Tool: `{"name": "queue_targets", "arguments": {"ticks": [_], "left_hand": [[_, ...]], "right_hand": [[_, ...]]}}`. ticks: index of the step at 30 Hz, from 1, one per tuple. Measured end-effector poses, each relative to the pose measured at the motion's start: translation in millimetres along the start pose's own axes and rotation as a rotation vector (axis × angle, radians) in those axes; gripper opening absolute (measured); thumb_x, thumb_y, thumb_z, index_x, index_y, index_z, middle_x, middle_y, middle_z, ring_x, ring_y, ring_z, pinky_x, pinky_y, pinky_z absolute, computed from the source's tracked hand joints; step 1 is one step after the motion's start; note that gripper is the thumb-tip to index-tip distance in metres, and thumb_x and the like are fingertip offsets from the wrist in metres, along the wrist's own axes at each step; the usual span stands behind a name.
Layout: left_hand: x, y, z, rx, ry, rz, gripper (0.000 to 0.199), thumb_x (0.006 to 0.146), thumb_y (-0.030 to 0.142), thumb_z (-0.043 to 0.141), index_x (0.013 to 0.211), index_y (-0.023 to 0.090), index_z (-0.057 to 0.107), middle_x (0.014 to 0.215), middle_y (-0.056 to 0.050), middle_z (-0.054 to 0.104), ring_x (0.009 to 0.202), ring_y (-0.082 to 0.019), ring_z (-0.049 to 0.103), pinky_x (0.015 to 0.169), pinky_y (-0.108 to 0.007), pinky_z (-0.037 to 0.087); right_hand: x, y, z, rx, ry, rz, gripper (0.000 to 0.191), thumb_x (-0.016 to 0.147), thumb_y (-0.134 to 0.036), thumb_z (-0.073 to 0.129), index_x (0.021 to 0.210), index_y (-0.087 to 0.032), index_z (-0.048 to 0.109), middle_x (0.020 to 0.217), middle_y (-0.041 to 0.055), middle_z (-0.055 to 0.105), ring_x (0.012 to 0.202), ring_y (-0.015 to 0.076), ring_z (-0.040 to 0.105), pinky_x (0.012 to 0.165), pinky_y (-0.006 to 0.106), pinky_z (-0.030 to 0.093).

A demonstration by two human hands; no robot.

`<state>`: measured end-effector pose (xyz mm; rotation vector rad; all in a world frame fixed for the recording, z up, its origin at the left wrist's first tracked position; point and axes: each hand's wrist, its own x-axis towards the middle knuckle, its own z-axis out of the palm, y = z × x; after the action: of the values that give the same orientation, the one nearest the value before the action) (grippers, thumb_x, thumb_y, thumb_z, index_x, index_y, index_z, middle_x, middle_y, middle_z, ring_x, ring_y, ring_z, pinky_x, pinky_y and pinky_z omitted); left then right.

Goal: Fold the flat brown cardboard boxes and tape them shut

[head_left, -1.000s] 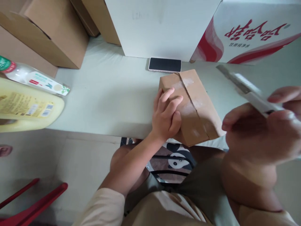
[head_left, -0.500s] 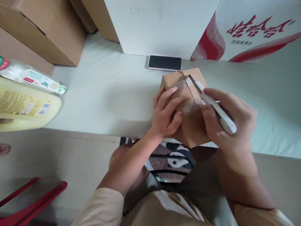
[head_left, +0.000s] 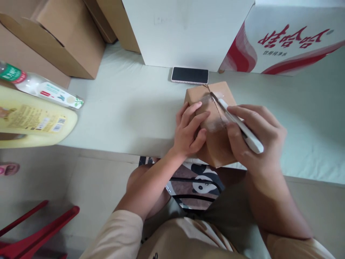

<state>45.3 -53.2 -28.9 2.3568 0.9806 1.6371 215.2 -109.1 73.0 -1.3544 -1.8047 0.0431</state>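
A small cardboard box (head_left: 215, 142) sits at the near edge of the cloth-covered table, with clear tape (head_left: 214, 125) across its top seam. My left hand (head_left: 191, 127) lies on the box's left side and top, fingers spread and bracing it. My right hand (head_left: 257, 135) is closed around a white utility knife (head_left: 246, 133). The knife's extended blade slants up to the left, its tip at the seam near the far end of the box. Part of the knife's handle is hidden by my right fingers.
A phone (head_left: 190, 75) lies just beyond the box. Behind it stand a large white box (head_left: 183, 32) and a red-and-white carton (head_left: 285, 43). On the left are cardboard boxes (head_left: 72, 39), a plastic bottle (head_left: 51, 90) and a yellow jug (head_left: 40, 120). Below left is a red stool (head_left: 48, 230).
My right hand and the knife have shifted slightly left, bringing the blade tip closer to the seam. My left hand stays on the box. The whole view has shifted a little.
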Motion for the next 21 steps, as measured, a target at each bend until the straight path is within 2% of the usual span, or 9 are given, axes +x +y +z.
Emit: {"name": "queue_targets", "arguments": {"ticks": [5,12,17,19,21], "left_hand": [[0.5,2.1,-0.2,0.021,0.013,-0.01,0.04,0.109,0.045,0.034,0.138,0.03,0.056,0.144,-0.011,0.063,0.141,-0.019,0.057,0.129,-0.039,0.042],[-5.0,1.2,0.1,0.051,-0.062,-0.068,0.046,0.109,0.048,0.029,0.14,0.027,0.057,0.15,-0.012,0.063,0.147,-0.025,0.055,0.128,-0.045,0.04],[-3.6,1.4,-0.3,0.013,-0.042,-0.067,0.046,0.109,0.048,0.032,0.139,0.025,0.059,0.151,-0.013,0.063,0.146,-0.026,0.055,0.127,-0.044,0.04],[-2.5,2.2,-0.5,0.02,-0.039,-0.069,0.046,0.11,0.047,0.031,0.137,0.024,0.06,0.15,-0.014,0.063,0.145,-0.026,0.056,0.126,-0.044,0.041],[-1.9,3.3,-0.4,0.029,-0.042,-0.071,0.047,0.11,0.046,0.03,0.136,0.022,0.061,0.15,-0.015,0.063,0.145,-0.026,0.056,0.126,-0.046,0.042]], "right_hand": [[-1.3,1.8,-0.2,0.025,0.005,-0.056,0.024,0.092,-0.019,0.064,0.113,-0.025,0.076,0.124,0.0107,0.074,0.101,0.0236,0.076,0.082,0.039,0.063],[-3.9,6.8,-4.8,0.06,0.051,-0.108,0.014,0.09,-0.026,0.058,0.096,-0.027,0.071,0.106,0.0076,0.078,0.093,0.0272,0.074,0.086,0.048,0.059],[-7.0,15.1,0.0,0.264,0.1,-0.181,0.003,0.087,-0.024,0.062,0.088,-0.025,0.064,0.102,0.0058,0.08,0.11,0.0299,0.078,0.099,0.05,0.061],[-8.6,16.8,1.2,0.334,0.123,-0.213,0.006,0.089,-0.023,0.062,0.083,-0.025,0.061,0.092,0.0028,0.08,0.103,0.0281,0.081,0.098,0.049,0.062],[-10.2,16.6,1.3,0.383,0.14,-0.234,0.013,0.09,-0.023,0.062,0.078,-0.025,0.058,0.076,-0.0006,0.075,0.085,0.0246,0.081,0.086,0.045,0.065]]}}
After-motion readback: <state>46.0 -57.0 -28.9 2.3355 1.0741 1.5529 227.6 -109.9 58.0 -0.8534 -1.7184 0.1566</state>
